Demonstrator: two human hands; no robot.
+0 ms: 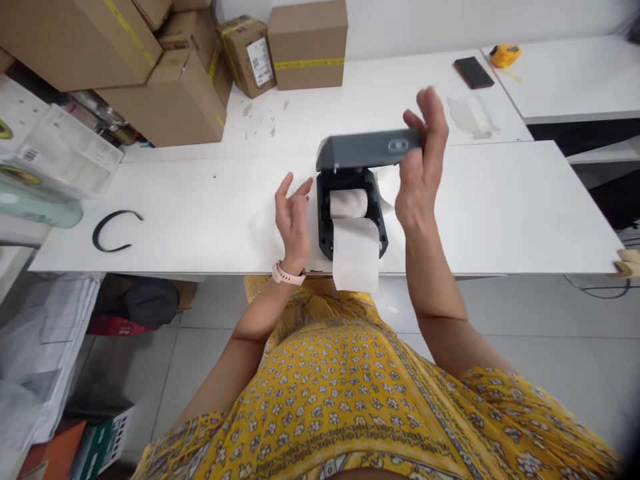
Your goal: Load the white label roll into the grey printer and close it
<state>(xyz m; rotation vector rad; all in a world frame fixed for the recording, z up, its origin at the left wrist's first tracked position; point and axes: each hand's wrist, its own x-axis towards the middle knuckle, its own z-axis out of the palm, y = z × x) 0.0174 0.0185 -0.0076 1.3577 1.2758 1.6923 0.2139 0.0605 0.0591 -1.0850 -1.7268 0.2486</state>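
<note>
Where the desk [490, 207] ends closest to the camera I work through, a strip of white paper [356, 257] hangs over the front edge. It runs out of a dark grey printer [326, 233], which stands near the middle of that edge, its paper roll [349, 203] exposed. Just beside its left side I have my left hand [295, 227], fingers spread and holding nothing; I can't tell if a fingertip touches the casing. With my right hand [423, 177] I grip the right end of the raised lid [367, 150], thumb in front, fingers behind.

Well to the left, near the desk's front left corner, I see a black headband [97, 233], with a green bottle [40, 205] by the left edge. Beyond the back edge, another white surface carries a phone [474, 72] on the right and cardboard boxes [310, 43] on the left; a yellow tape measure [504, 55] lies just beside the phone.
</note>
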